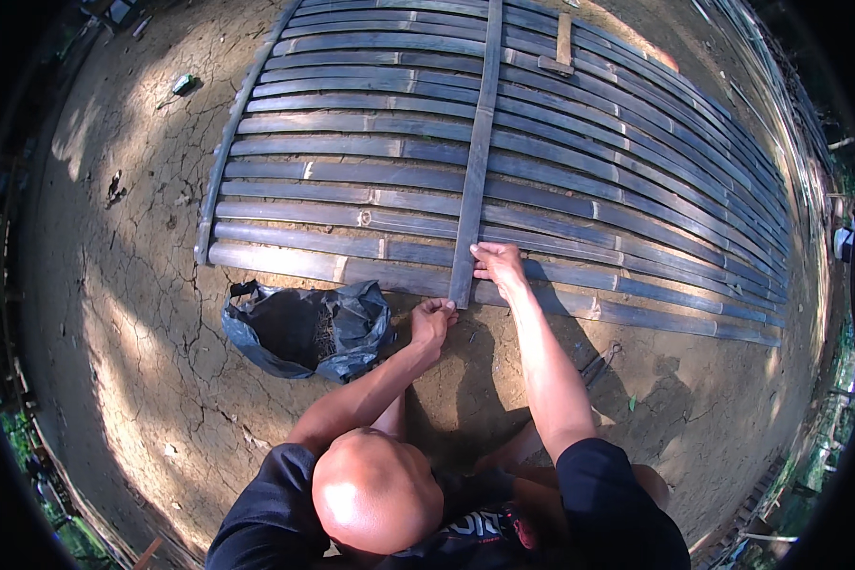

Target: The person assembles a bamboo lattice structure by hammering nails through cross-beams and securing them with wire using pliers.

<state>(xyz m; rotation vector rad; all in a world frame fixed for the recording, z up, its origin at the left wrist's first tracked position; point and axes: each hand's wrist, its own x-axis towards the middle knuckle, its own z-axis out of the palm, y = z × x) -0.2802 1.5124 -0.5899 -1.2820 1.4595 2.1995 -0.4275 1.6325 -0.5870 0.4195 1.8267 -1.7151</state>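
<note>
A panel of dark bamboo slats [351,174] lies on the ground, with narrow gaps between the strips. Across its middle runs a flat bamboo crosspiece [478,152]. My left hand [431,323] has its fingertips closed at the near end of this crosspiece. A little farther up, my right hand [500,267] presses its bent fingers together against the crosspiece's right edge. To the left of my left hand sits an open black plastic bag [247,344] with small dark bits inside, too fine to make out.
A hammer-like tool with a wooden handle [564,40] rests on the far slats. A metal tool resembling pliers [602,362] lies right of my right forearm. Along the panel's left edge runs another bamboo strip [230,152]. The cracked earth [152,313] holds a small green object [183,85].
</note>
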